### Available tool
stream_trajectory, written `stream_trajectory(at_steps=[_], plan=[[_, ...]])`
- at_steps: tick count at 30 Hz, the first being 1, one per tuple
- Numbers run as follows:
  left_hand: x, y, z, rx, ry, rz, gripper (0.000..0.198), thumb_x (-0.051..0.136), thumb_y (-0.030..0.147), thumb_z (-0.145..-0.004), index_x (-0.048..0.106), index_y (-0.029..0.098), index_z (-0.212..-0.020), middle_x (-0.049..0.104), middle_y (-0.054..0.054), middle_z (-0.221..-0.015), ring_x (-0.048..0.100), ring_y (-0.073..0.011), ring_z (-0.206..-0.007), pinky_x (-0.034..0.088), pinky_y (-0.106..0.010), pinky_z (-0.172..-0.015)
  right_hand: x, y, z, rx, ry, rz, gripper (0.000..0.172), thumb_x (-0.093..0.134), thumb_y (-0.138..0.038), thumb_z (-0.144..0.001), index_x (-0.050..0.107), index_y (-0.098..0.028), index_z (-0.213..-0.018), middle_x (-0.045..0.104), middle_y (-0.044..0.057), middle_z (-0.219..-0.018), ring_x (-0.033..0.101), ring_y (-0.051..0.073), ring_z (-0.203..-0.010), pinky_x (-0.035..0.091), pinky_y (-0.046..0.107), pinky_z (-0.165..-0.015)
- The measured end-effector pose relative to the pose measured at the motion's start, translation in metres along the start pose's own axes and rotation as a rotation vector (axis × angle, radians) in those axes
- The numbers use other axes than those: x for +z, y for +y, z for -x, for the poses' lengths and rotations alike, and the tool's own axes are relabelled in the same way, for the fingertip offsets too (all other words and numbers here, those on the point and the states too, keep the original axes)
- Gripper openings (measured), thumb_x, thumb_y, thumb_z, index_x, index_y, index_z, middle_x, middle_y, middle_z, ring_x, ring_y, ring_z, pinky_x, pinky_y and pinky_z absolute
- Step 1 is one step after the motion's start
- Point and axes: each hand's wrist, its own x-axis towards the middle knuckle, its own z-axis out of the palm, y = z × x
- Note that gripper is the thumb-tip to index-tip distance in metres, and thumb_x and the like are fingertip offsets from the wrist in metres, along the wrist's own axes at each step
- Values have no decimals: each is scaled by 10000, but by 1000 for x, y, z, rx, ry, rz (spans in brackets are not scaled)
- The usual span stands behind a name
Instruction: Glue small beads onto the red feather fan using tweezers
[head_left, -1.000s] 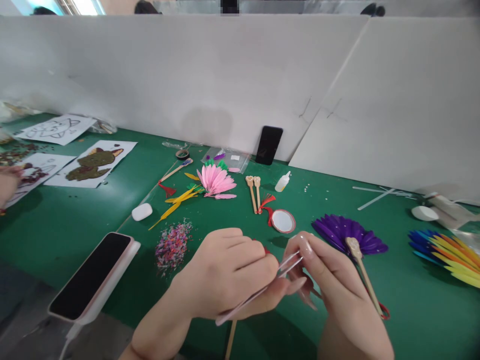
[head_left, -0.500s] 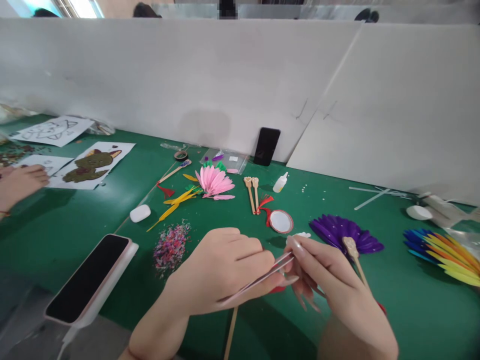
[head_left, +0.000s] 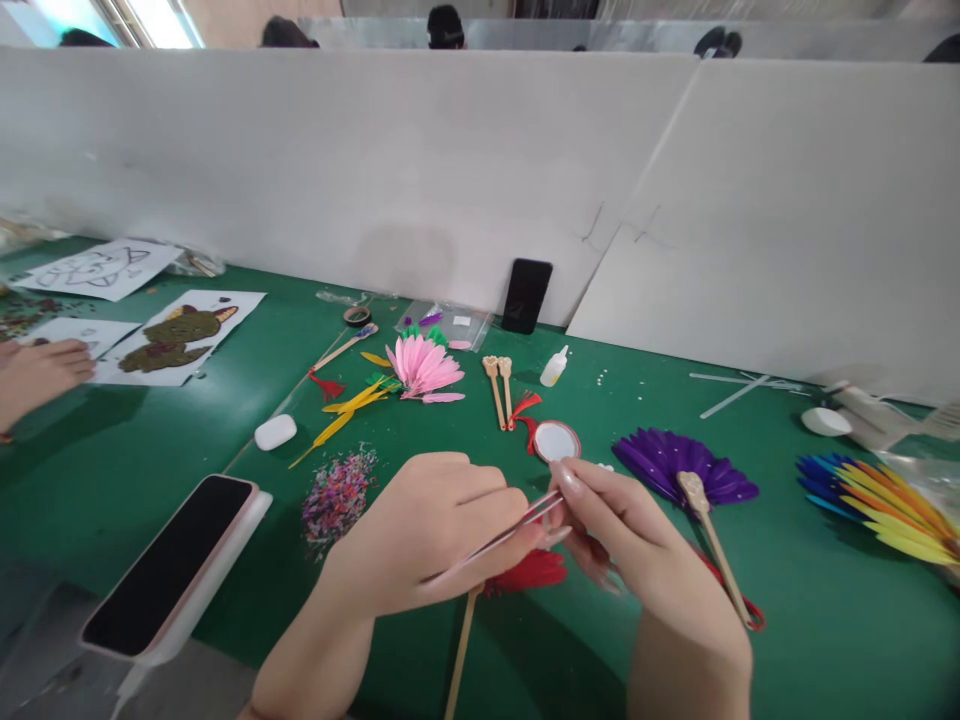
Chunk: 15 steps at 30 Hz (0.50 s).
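My left hand (head_left: 431, 530) is closed around a pair of tweezers (head_left: 491, 543), whose tips point right. At those tips, the thumb and fingers of my right hand (head_left: 626, 540) are pinched together; whatever lies between them is too small to make out. Partly hidden beneath my hands is a red feather fan (head_left: 531, 572), its wooden stick (head_left: 461, 650) reaching toward me. Just beyond my fingers lies a round white dish with a red rim (head_left: 556, 441). To the right is a purple feather fan (head_left: 679, 465) with a wooden handle (head_left: 720, 550).
Colourful bits (head_left: 339, 500) are heaped left of my hands, near a phone (head_left: 172, 570). Farther back are pink feathers (head_left: 424, 368), wooden sticks (head_left: 499, 390), a glue bottle (head_left: 555, 367) and a leaning phone (head_left: 527, 296). Multicoloured feathers (head_left: 877, 505) lie right. Another person's hand (head_left: 49, 375) is left.
Both hands have shifted slightly left, with the tweezers still held between them. More of the red feather fan and of the purple fan's handle now shows.
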Motion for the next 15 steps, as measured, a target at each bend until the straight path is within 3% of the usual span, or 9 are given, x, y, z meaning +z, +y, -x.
stream_trajectory(at_steps=[3,11,15], plan=[[-2,-2,-2,-73,-70,34,242,473,235,-915,528,151,-695,489,29,-582,376,-95,-539,276,-264,-524,0,0,-4,8,27,32,408,403,-495,-930,388,-200,-649,318,-90,-453,255,48,-388,201,206,-371],[4,-9,-1,-37,119,141,132,655,242,-810,562,149,-794,505,40,-600,409,-74,-544,301,-209,-505,-1,4,-8,-31,27,-10,417,404,-499,-931,393,-191,-649,321,-99,-431,221,30,-362,179,191,-357],[5,-13,1,-42,31,127,73,611,198,-841,558,147,-842,559,10,-658,460,-91,-589,327,-224,-546,-2,5,-10,-12,25,-31,420,417,-509,-922,432,-183,-657,320,-95,-428,246,33,-359,177,188,-353]])
